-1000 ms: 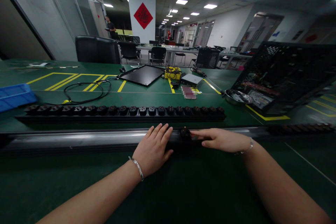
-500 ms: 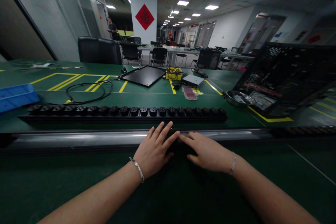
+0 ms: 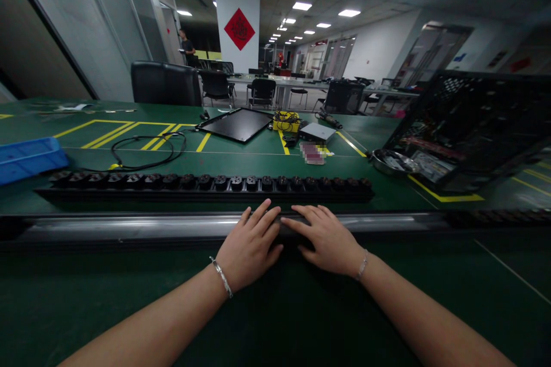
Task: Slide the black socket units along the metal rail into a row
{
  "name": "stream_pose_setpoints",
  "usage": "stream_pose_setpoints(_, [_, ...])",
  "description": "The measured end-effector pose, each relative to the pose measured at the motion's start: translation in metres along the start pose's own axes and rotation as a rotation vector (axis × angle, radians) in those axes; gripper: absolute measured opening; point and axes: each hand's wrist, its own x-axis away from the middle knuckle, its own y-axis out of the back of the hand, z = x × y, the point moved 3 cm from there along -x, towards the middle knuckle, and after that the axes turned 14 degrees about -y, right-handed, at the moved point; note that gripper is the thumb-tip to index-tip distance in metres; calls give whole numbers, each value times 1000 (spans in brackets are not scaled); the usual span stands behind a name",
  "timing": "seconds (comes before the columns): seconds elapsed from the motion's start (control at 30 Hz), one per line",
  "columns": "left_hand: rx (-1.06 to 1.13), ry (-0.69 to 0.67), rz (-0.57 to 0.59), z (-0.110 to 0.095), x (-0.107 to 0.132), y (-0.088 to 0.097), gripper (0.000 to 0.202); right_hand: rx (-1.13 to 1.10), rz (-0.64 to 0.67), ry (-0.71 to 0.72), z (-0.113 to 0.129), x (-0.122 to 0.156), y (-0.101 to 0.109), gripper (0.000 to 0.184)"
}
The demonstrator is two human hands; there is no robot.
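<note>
Your right hand has shifted left along the metal-lined track, bringing its fingertips just beside your left hand. Both sets of fingers are outstretched and spread; the track runs directly beneath them, though firm contact cannot be told. Beyond your fingertips lies a black strip of round sockets; farther right, a metal bowl sits on the tabletop.
</note>
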Motion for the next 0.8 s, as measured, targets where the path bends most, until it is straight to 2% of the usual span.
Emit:
stream_pose_setpoints(0.23, [-42, 35, -56, 3, 1, 12, 20, -2, 0, -11, 1, 0, 1, 57])
stream_pose_setpoints(0.3, [-86, 63, -10, 2, 2, 20, 21, -7, -7, -11, 2, 0, 2, 56])
stream_pose_setpoints(0.53, [-281, 212, 262, 7, 20, 48, 38, -10, 15, -15, 1, -1, 0, 56])
stream_pose_setpoints(0.8, [-346, 219, 418, 12, 26, 60, 46, -8, 23, -19, 0, -1, -1, 56])
